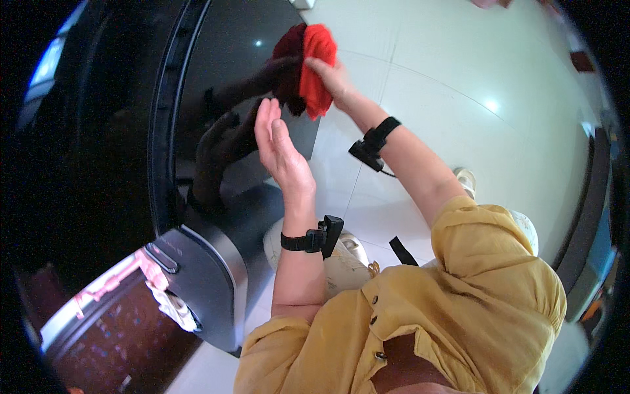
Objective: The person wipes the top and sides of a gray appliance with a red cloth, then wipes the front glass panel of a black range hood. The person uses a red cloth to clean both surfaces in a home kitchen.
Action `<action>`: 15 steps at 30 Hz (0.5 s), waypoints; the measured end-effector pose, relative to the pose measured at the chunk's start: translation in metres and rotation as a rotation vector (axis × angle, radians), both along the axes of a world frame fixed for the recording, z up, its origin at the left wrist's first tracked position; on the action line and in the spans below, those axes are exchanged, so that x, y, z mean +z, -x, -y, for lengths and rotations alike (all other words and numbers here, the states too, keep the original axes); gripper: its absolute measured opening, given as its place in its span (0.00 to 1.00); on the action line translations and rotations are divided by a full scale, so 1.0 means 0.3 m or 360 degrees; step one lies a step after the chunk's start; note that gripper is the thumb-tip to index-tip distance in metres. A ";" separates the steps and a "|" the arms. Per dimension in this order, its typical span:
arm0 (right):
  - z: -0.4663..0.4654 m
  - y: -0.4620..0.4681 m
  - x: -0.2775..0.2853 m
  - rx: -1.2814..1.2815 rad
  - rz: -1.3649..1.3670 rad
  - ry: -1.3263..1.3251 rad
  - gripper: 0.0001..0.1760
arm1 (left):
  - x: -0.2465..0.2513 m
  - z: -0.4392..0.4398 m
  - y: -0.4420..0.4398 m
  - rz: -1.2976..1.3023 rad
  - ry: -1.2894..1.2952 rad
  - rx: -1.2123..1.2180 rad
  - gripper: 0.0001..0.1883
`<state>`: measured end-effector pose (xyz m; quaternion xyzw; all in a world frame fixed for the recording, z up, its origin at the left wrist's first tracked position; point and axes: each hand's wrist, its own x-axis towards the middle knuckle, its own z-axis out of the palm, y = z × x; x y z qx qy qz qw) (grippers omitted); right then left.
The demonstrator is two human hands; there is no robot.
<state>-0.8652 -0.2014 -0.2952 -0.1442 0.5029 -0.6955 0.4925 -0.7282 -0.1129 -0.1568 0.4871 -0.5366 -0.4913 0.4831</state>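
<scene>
A red cloth (318,71) is in my right hand (330,79), held against the glossy black panel (221,79) near its right edge. The thumb lies on the near side of the cloth, while the other fingers are mostly hidden behind it. Lower and to the left, my left hand (283,147) is raised, fingers straight and empty. Its fingertips are at or very near the panel; whether they touch, I cannot tell. Both hands and the cloth are mirrored in the black surface. A black strapped device sits on each wrist.
A dark ridged seam (165,113) runs down the panel's left part. Below it stands a dark grey rounded housing (206,276) with silver trim, and white and pink cloth-like items (170,305) beside it. Pale floor tiles (423,64) extend to the right. A dark-edged piece of furniture (581,212) is far right.
</scene>
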 end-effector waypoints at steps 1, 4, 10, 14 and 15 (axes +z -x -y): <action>0.001 0.011 -0.013 0.0012 -0.0001 0.0042 0.34 | 0.007 -0.012 -0.014 0.0014 -0.0027 0.0024 0.29; -0.050 -0.034 -0.084 0.0079 0.0536 -0.0160 0.30 | 0.020 -0.064 -0.050 0.0026 -0.0065 0.0110 0.26; -0.273 -0.313 -0.173 0.0414 0.1318 -0.0863 0.30 | -0.015 -0.123 -0.095 0.0210 -0.0037 0.0274 0.21; -0.333 -0.409 -0.139 0.0548 0.1601 -0.0936 0.34 | -0.053 -0.153 -0.106 0.0192 -0.0016 0.0450 0.19; -0.337 -0.422 -0.126 0.0554 0.1689 -0.0948 0.34 | -0.062 -0.168 -0.113 0.0179 -0.0039 0.0511 0.18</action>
